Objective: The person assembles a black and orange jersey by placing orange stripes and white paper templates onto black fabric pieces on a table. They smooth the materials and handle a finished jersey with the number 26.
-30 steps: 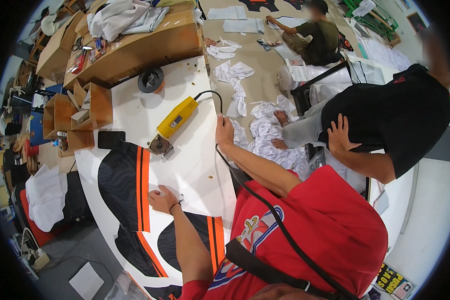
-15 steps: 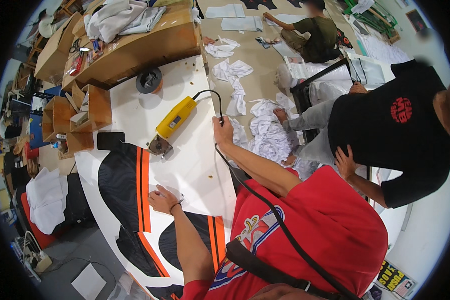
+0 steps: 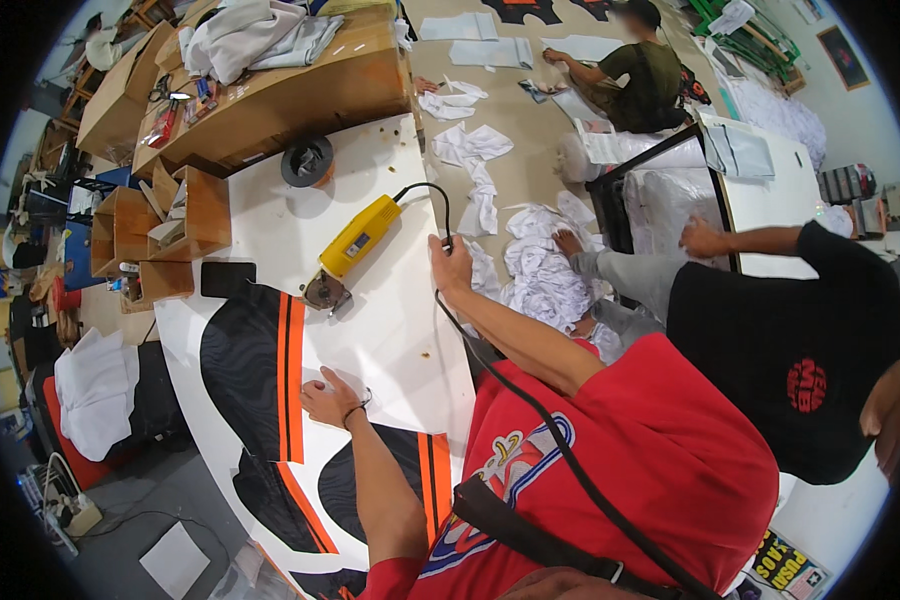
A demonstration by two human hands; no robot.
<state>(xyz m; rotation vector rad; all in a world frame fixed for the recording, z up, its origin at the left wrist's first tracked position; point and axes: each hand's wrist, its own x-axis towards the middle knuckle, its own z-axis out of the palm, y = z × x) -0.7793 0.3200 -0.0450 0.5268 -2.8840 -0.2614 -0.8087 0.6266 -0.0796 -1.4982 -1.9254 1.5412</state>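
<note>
A yellow electric fabric cutter point(image 3: 355, 248) lies on the white table point(image 3: 390, 330), its round blade at the lower left end. Its black cord point(image 3: 440, 215) loops to my right hand point(image 3: 450, 265), which is closed on the cord near the table's right edge. My left hand point(image 3: 328, 398) presses flat on white fabric beside a black and orange printed cloth panel point(image 3: 260, 370) spread over the table's near end.
A black tape roll point(image 3: 307, 160) and wooden boxes point(image 3: 185, 215) sit at the table's far side, a dark phone point(image 3: 228, 279) near them. A person in black point(image 3: 790, 330) stands at my right. Another person point(image 3: 635, 70) sits on the floor among white cloth scraps point(image 3: 540, 260).
The person in black has turned and shifted to the right, one arm now reaching to the white table behind. My hands and the cutter have stayed in place.
</note>
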